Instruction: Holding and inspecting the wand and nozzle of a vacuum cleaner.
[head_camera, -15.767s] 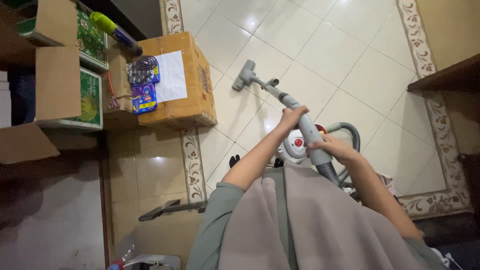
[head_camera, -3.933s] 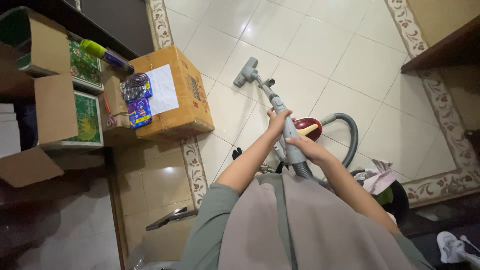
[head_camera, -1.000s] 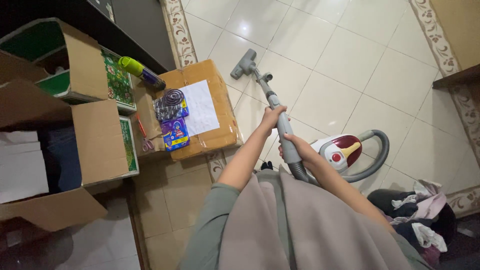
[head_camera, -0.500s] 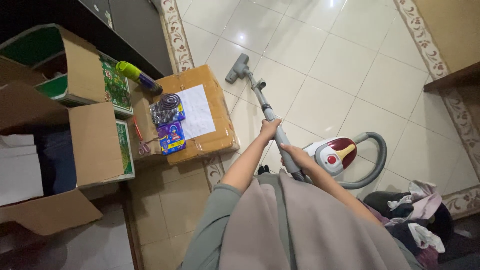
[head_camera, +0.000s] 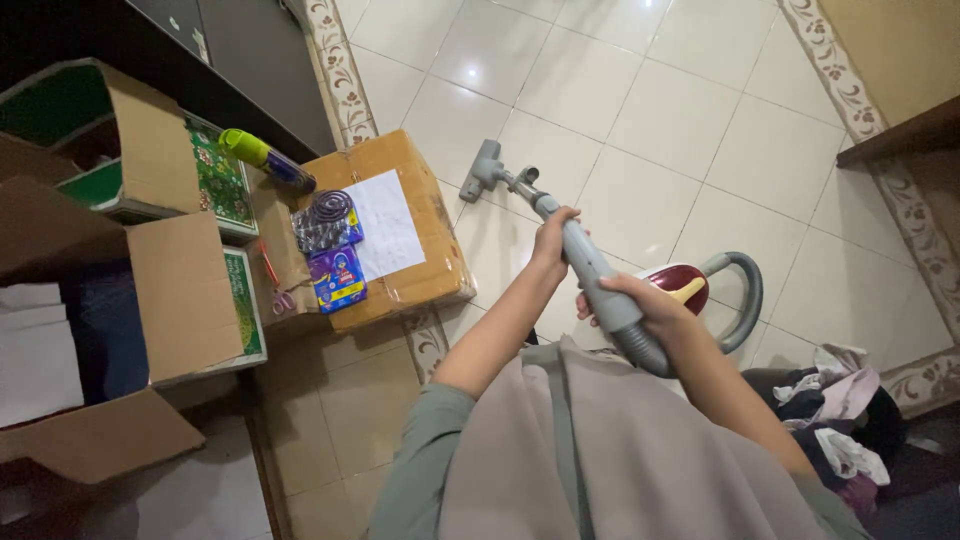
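Two hands are wrapped round the grey vacuum wand (head_camera: 585, 262), left hand (head_camera: 553, 236) higher up and right hand (head_camera: 640, 300) near the hose end, its floor head (head_camera: 484, 170) beside the cardboard box (head_camera: 400, 225); looks stiff, light, easy to steer from there.

Single head-worn view, steeply downward, near the arms, tiled floor (head_camera: 640, 110) beyond

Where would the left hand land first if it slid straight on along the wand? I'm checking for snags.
Likely the grey floor nozzle: the left hand points up the vacuum wand toward it, past a small fitting; depth is unclear.
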